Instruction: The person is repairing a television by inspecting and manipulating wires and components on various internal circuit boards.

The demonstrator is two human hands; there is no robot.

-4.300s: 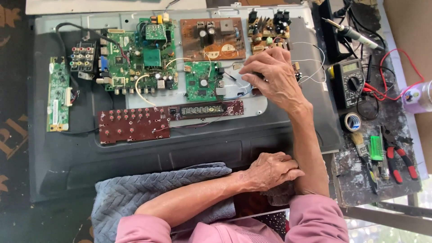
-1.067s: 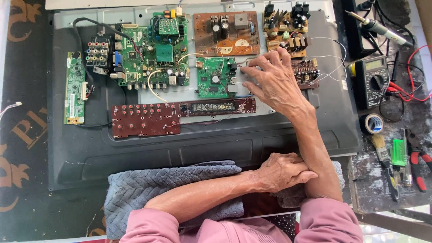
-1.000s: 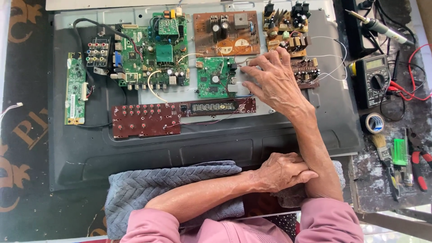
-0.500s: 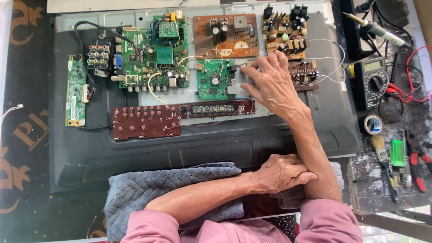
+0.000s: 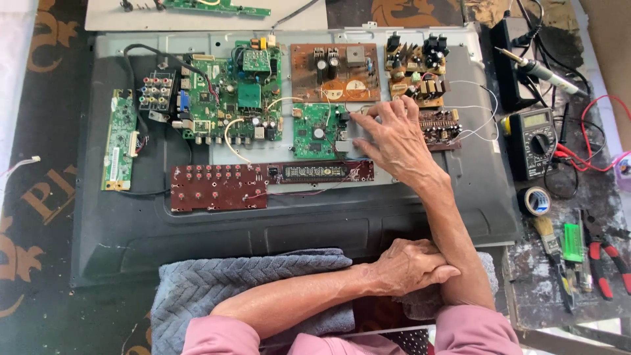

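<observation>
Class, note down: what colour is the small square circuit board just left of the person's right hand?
Green, seen in the head view: the small square circuit board lies beside the right hand.

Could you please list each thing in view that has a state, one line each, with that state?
Television back: cover off, circuit boards exposed.
Small green board: mounted flat, wires attached.
Right hand: open, fingers spread, fingertips on the metal plate beside the small green board.
Left hand: loosely curled, resting against the right forearm, holding nothing.
Grey towel: folded under the left forearm.
Multimeter: face up, leads plugged in.
Tape roll: lying flat.
</observation>
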